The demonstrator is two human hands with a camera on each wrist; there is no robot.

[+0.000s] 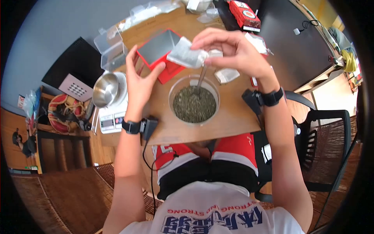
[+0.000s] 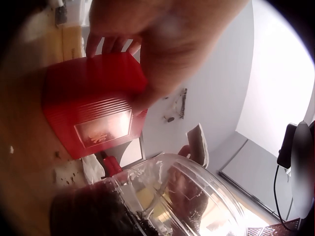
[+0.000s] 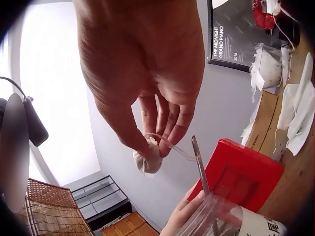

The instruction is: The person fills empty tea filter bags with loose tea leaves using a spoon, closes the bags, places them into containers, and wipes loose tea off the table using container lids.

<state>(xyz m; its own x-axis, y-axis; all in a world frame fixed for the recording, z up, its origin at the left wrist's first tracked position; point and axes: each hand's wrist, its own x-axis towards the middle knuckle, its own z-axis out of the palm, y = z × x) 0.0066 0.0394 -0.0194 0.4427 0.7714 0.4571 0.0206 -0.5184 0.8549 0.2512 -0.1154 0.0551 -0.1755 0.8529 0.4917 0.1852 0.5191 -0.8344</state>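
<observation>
In the head view my right hand [image 1: 239,48] pinches a filled white tea bag [image 1: 184,53] above the work surface. Its thin string shows in the right wrist view, looped near the thumb and fingertips. My left hand [image 1: 139,82] grips a red box [image 1: 170,73], thumb on one side and fingers on the other. The box is uncovered, with a grey inside. Between my forearms stands a clear plastic tub [image 1: 171,99] holding dried green-brown leaves [image 1: 194,106]. A metal spoon [image 1: 202,76] leans upright in the leaves, its bowl hidden.
On the left a steel bowl [image 1: 106,90] sits on a white kitchen scale [image 1: 113,120]. A clear lidded container [image 1: 113,54] stands behind it. Another white bag [image 1: 227,75] lies right of the tub. A red package [image 1: 244,15] is at the back, and a black chair [image 1: 327,148] at the right.
</observation>
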